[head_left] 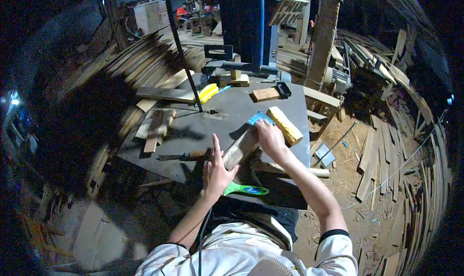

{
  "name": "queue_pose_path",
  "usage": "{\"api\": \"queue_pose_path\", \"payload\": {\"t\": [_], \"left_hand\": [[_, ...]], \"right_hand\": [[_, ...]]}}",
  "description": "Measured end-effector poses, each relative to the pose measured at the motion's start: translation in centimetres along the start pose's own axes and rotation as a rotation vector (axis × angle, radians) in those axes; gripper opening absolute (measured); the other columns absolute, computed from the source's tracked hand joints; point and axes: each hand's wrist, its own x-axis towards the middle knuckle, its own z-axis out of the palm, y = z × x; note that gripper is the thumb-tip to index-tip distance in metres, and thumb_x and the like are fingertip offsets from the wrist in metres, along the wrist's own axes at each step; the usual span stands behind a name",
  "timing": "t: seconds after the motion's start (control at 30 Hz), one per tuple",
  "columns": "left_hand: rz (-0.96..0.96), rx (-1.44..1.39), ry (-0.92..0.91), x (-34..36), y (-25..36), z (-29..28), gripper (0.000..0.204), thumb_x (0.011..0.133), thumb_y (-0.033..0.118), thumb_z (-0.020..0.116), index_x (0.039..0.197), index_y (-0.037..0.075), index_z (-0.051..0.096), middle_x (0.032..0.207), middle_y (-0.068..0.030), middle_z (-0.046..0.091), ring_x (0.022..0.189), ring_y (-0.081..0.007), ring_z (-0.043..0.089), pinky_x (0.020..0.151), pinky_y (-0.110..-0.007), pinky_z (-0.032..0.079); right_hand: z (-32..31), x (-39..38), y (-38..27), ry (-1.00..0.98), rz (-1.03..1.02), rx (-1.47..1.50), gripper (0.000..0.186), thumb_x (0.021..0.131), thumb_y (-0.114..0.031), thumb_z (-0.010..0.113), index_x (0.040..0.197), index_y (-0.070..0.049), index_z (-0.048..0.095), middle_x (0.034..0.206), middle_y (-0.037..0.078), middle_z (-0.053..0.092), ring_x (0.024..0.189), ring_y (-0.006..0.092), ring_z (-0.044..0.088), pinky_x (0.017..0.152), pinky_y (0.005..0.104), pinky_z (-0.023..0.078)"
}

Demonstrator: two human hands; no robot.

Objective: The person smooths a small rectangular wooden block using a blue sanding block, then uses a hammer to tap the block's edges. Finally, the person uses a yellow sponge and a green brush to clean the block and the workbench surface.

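A pale wooden block (240, 149) lies slantwise on the grey saw table (222, 126). My left hand (220, 173) grips its near end, thumb along the side and index finger stretched out. At the far end, the fingers of my right hand (270, 136) curl over a small blue thing (260, 117) whose kind I cannot make out; they press it on the block. Just right of that hand is a yellow cylinder (285, 126). A wooden-handled chisel (186, 155) lies left of my left hand. Below the block is a green-handled tool (247, 190), its head partly hidden.
A toothed bandsaw blade (180, 46) rises through the table. Beyond lie a yellow tool (208, 93), a brown wood piece (266, 94) with a black item (283, 89), and offcuts (157, 129) at left. Plank stacks (379, 155) flank the table; a wooden post (323, 44) stands behind.
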Motion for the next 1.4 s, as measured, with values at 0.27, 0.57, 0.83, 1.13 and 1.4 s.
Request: {"api": "queue_pose_path", "payload": {"t": [0.27,0.57,0.83,1.13,1.4], "left_hand": [[0.121,0.126,0.125,-0.1,-1.2,-0.8,0.123,0.070,0.016,0.082,0.158,0.014,-0.003,0.124,-0.0277,0.061,0.098,-0.0452,0.065,0.084,-0.050,0.054],[0.099,0.109,0.075,0.0,-1.6,-0.3,0.116,0.073,0.000,0.074,0.158,0.014,-0.005,0.136,-0.0255,0.045,0.109,-0.0435,0.060,0.091,-0.047,0.052],[0.107,0.038,0.081,0.2,-2.7,-0.1,0.121,0.071,-0.002,0.075,0.158,0.017,-0.008,0.145,-0.0243,0.036,0.121,-0.0423,0.052,0.097,-0.045,0.050],[0.183,0.166,0.121,-0.5,-0.5,-1.5,0.119,0.073,0.015,0.081,0.158,0.011,-0.003,0.143,-0.0298,0.045,0.119,-0.0467,0.055,0.093,-0.051,0.051],[0.075,0.086,0.046,0.0,-2.0,-0.4,0.120,0.072,0.001,0.077,0.159,0.020,-0.005,0.158,-0.0210,0.030,0.129,-0.0389,0.052,0.104,-0.045,0.047]], "right_hand": [[-0.9,0.2,-2.9,-0.400,0.156,0.237,0.027,0.081,-0.003,0.060,0.108,0.000,0.055,0.108,0.020,0.064,0.098,0.0383,0.066,0.078,0.0466,0.059],[-1.4,-0.5,-3.9,-0.412,0.141,0.164,0.029,0.084,-0.002,0.059,0.112,0.001,0.056,0.114,0.020,0.063,0.105,0.0345,0.065,0.079,0.0435,0.059],[0.0,-2.5,-7.0,-0.255,-0.115,0.026,0.037,0.079,-0.007,0.064,0.113,0.005,0.055,0.113,0.021,0.062,0.102,0.0368,0.064,0.073,0.0406,0.059],[0.8,-2.3,-7.6,-0.297,-0.195,-0.136,0.038,0.078,-0.007,0.067,0.112,0.009,0.058,0.117,0.024,0.062,0.109,0.0335,0.063,0.085,0.0386,0.058],[1.0,-2.1,-7.6,-0.192,-0.171,-0.107,0.032,0.079,0.001,0.059,0.108,0.010,0.053,0.124,0.032,0.055,0.112,0.0429,0.058,0.092,0.0450,0.054]]}}
